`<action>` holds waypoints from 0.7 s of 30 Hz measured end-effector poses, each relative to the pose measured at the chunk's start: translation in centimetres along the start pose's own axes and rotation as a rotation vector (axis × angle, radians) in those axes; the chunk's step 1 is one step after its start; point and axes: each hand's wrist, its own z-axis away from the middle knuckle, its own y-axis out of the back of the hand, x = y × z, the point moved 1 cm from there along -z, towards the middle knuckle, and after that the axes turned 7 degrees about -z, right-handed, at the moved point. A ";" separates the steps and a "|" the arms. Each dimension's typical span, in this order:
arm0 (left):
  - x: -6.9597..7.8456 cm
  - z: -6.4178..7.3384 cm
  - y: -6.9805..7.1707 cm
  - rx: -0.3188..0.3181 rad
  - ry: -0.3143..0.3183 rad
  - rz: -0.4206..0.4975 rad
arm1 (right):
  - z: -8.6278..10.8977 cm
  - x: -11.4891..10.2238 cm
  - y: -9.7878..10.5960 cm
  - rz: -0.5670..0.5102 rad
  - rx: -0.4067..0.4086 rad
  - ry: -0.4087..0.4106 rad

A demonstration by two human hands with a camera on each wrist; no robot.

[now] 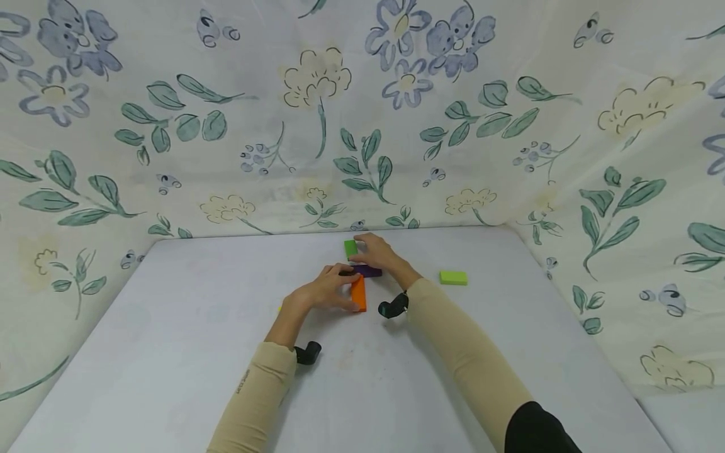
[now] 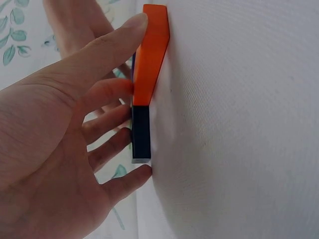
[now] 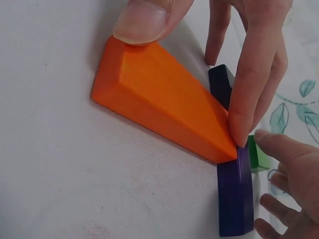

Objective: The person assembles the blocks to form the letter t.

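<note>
My left hand [image 1: 330,288] grips an orange block [image 1: 359,294], its thumb on the near end and fingers at the far end. Across that far end lies a purple block [image 3: 234,199]. On the left a nearly black length [image 2: 141,132] shows in line with it, beside the left fingers. Beyond the purple block is a green block [image 1: 350,249]. The right hand [image 1: 376,253] reaches over from the right and holds the green block between thumb and fingertip. In the right wrist view its other fingers curl loosely, apart from the green block.
A lime-green block [image 1: 453,278] lies to the right on the white tabletop [image 1: 170,352]. A sliver of something yellow [image 1: 280,308] peeks out beside the left wrist. Behind the table hangs a flowered cloth [image 1: 317,138]. Dark wrist cameras [image 1: 308,353] jut from both sleeves.
</note>
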 end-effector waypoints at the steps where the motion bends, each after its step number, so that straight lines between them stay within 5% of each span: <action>1: 0.0 0.0 0.0 -0.001 -0.002 0.001 | -0.1 0.0 0.0 0.003 -0.001 -0.001; 21: 0.1 0.3 0.2 0.003 -0.006 0.002 | -0.7 -0.8 -0.1 0.043 -0.042 -0.031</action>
